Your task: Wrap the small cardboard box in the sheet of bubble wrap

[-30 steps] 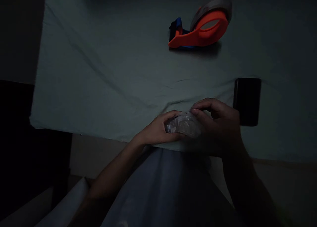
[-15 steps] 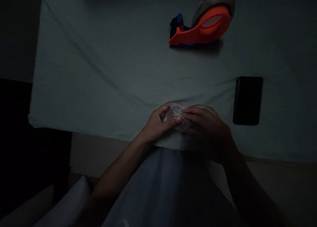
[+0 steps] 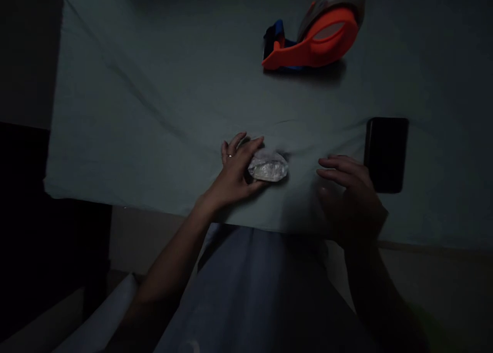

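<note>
A small bundle in clear, crinkled plastic [image 3: 269,169] lies near the front edge of the cloth-covered table [image 3: 185,96]. My left hand [image 3: 236,174], with a ring on one finger, grips its left side between the thumb below and a finger above. What the plastic contains is too dim to tell. To the right, apart from the bundle, my right hand [image 3: 348,196] hovers with its fingers apart and nothing between them. Its fingertips point left, and its far side is close to a black rectangular object [image 3: 386,155].
An orange and blue tape dispenser [image 3: 311,45] with a roll of tape stands at the back, right of centre. The table's front edge runs just before my body. A pale cushion-like shape [image 3: 100,317] shows at the lower left.
My right hand has let go of the plastic bundle and moved right, opening. My left hand has turned and shifted slightly left and away from me, still on the bundle.
</note>
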